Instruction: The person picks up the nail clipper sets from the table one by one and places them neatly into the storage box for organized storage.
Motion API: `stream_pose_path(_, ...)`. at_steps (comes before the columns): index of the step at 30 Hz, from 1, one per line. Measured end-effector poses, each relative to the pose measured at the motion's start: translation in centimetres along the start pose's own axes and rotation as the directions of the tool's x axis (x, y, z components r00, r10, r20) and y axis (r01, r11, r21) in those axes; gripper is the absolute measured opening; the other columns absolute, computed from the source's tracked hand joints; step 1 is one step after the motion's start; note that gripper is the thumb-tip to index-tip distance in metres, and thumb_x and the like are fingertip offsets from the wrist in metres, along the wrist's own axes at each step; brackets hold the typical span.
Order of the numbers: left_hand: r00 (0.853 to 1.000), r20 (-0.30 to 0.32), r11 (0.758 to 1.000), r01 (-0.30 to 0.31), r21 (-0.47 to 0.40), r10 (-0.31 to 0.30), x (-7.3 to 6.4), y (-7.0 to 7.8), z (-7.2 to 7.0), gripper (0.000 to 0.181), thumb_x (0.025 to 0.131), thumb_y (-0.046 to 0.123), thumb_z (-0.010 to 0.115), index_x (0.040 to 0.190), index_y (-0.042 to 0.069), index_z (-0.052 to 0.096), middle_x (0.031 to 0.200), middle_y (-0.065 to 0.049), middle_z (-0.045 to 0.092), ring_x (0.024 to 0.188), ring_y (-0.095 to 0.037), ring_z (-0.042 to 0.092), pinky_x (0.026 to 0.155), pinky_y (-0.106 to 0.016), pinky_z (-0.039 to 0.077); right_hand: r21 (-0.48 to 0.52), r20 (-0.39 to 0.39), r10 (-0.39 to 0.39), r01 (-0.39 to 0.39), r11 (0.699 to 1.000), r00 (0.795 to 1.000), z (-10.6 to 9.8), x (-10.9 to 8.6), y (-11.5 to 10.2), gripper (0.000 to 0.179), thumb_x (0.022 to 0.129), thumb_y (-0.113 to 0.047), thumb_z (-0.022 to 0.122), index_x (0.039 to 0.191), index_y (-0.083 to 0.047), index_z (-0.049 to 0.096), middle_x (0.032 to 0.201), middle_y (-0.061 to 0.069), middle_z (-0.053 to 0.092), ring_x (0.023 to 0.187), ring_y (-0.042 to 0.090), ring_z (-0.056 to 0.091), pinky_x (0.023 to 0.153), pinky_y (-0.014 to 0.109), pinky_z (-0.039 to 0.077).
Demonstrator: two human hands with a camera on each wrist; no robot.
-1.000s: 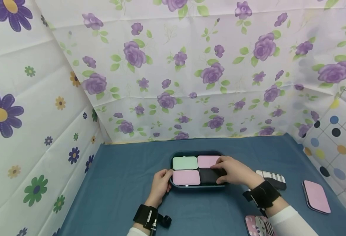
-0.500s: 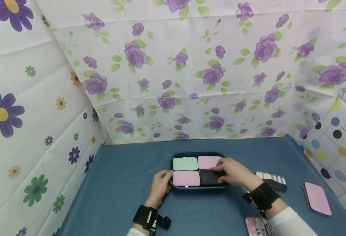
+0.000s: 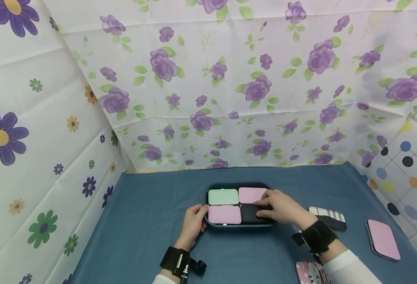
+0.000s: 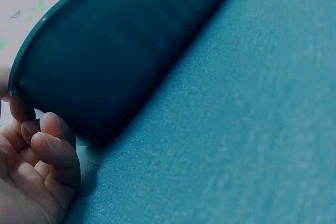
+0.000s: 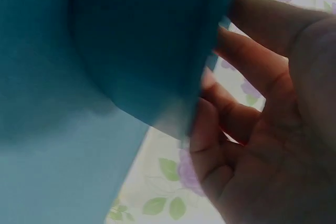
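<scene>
- Head: dark blue-green tray (image 3: 236, 226) sits on the blue worktop (image 3: 151, 221), four cases inside, two by two.
- Back row: green case (image 3: 223, 197) left, rear pink case (image 3: 250, 194) right. Front row: front pink case (image 3: 225, 215) left, black case (image 3: 249, 214) right.
- Left hand (image 3: 193, 221) grips tray's left end, thumb at rim.
- Right hand (image 3: 281, 207) over tray's right end: thumb on black case, index at its back edge by rear pink case. Can't tell if fingers pinch the case or just rest on it.
- Outside tray, right side: striped item (image 3: 327, 212) beyond right wrist, loose pink case (image 3: 383, 239) farther right, patterned case (image 3: 303, 273) at bottom edge, partly behind sleeve.
- Left wrist: left fingers curled at tray's outer wall, just under rim.
- Right wrist: right fingers bent along tray rim; cases hidden.
</scene>
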State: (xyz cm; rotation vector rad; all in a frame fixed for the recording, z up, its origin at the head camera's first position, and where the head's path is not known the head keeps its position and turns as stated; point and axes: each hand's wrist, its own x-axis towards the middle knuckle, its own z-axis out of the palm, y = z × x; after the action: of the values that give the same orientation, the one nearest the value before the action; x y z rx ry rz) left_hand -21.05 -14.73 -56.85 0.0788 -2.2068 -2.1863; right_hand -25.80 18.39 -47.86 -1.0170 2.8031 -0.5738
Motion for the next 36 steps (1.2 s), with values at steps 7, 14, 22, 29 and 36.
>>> stream_pose_path(7,1.0,0.007,1.0,-0.004,-0.003,0.004,-0.3,0.2,-0.1,0.049,0.11,0.028,0.063,0.074,-0.003,0.052,0.059,-0.004,0.049,0.047,-0.016,0.046,0.046,-0.027,0.041,0.115,0.001,-0.006,0.006,0.993,1.0,0.0,-1.3,0.4,0.038,0.104,-0.035,0.073,0.138,-0.016,0.074,0.123,-0.002,0.066,0.11,0.023,0.063,0.092,0.049,0.053)
stream_pose_path(14,1.0,0.01,1.0,-0.02,0.002,0.02,-0.4,0.2,-0.2,0.047,0.11,0.026,0.064,0.075,-0.003,0.052,0.061,-0.004,0.048,0.049,-0.016,0.047,0.047,-0.027,0.041,0.189,0.044,-0.026,0.018,0.982,0.999,-0.7,-2.0,0.5,0.039,0.107,-0.036,0.069,0.139,-0.015,0.072,0.132,0.002,0.066,0.119,0.027,0.065,0.098,0.051,0.054)
stream_pose_path(22,0.999,0.026,1.0,-0.031,0.002,0.031,-0.4,0.7,-0.1,0.04,0.108,0.023,0.066,0.075,0.006,0.052,0.061,-0.002,0.048,0.05,-0.016,0.047,0.047,-0.027,0.041,0.209,0.02,-0.029,0.025,0.978,0.999,-0.7,-2.6,0.5,0.035,0.108,-0.037,0.066,0.136,-0.018,0.074,0.131,0.0,0.067,0.118,0.026,0.066,0.096,0.049,0.055)
stream_pose_path(29,1.0,0.009,1.0,-0.005,0.02,0.005,-0.4,0.8,0.0,0.038,0.108,0.021,0.066,0.075,0.009,0.05,0.06,-0.002,0.047,0.05,-0.016,0.045,0.046,-0.028,0.041,0.228,-0.053,-0.026,0.038,0.973,0.998,-0.6,-3.2,1.1,0.027,0.109,-0.035,0.065,0.131,-0.024,0.075,0.128,-0.009,0.069,0.115,0.016,0.067,0.093,0.045,0.057)
stream_pose_path(36,1.0,-0.011,1.0,-0.015,0.016,0.015,-0.1,1.1,0.2,0.037,0.107,0.02,0.067,0.075,0.009,0.052,0.06,-0.002,0.048,0.05,-0.017,0.046,0.046,-0.028,0.041,0.205,-0.12,0.026,0.0,0.979,0.992,-1.5,-4.0,1.6,0.022,0.108,-0.029,0.068,0.128,-0.024,0.077,0.122,-0.014,0.07,0.116,0.017,0.069,0.096,0.046,0.058)
